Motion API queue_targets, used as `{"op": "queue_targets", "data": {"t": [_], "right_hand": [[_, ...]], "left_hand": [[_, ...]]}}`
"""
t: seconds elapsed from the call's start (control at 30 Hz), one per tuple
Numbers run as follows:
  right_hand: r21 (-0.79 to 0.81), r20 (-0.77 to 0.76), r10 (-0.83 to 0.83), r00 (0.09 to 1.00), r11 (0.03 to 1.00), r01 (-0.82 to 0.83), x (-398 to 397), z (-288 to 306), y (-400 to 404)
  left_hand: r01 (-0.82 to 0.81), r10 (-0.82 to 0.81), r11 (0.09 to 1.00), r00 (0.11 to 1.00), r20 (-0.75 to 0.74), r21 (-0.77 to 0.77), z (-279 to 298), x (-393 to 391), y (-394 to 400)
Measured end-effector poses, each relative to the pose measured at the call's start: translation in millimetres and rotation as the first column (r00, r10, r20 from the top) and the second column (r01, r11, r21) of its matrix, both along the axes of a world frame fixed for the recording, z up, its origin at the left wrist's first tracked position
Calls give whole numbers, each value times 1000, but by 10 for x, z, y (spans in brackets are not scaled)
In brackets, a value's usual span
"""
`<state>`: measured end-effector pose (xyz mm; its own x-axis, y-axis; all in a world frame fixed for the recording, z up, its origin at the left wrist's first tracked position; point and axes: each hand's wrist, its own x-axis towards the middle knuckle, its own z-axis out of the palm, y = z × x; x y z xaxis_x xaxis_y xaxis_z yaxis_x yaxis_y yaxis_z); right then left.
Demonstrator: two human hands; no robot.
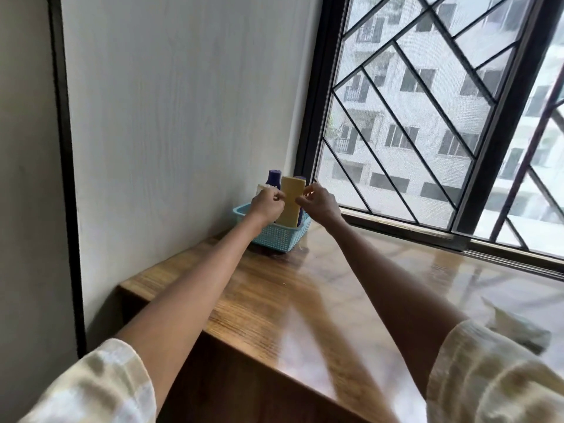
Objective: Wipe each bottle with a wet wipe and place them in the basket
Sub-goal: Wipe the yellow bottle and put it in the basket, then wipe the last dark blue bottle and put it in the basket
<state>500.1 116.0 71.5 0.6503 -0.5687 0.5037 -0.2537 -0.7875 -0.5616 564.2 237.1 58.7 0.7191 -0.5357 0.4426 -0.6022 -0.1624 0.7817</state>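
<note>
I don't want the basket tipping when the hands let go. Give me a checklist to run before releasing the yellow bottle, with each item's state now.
1. Yellow bottle inside the blue basket: ok, its lower end sits below the rim.
2. Yellow bottle upright: not ok, it leans slightly.
3. Left hand and right hand at the bottle's two sides: ok, though the exact hold is too blurred to tell.
4. Basket fully on the wooden table: ok, in the corner by the wall.
5. Purple bottle already in the basket: ok, standing behind.
6. Wipe in hand: cannot tell.
</note>
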Motion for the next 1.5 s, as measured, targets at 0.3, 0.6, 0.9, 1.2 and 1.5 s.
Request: {"op": "queue_targets", "data": {"t": [0.3,0.6,0.9,1.2,1.5], "right_hand": [[41,-29,82,996,996,-81,-52,-34,-39],[82,-45,83,996,994,-79,-100,-20,-68],[-34,12,-34,999,999,34,-850,69,-213],[-251,-96,-352,931,914,319,-2743,-83,-694],[45,462,-698,547,635,772,-4370,-215,-1294]], "left_hand": [[-14,13,1000,1000,16,26,-65,10,-5],[-53,53,999,998,41,-12,-34,-63,37],[115,-95,991,967,237,-72,231,-729,-318],[436,-458,887,874,161,152,-71,-1992,-1161],[632,-643,765,739,201,121,13,-3581,-2012]]}}
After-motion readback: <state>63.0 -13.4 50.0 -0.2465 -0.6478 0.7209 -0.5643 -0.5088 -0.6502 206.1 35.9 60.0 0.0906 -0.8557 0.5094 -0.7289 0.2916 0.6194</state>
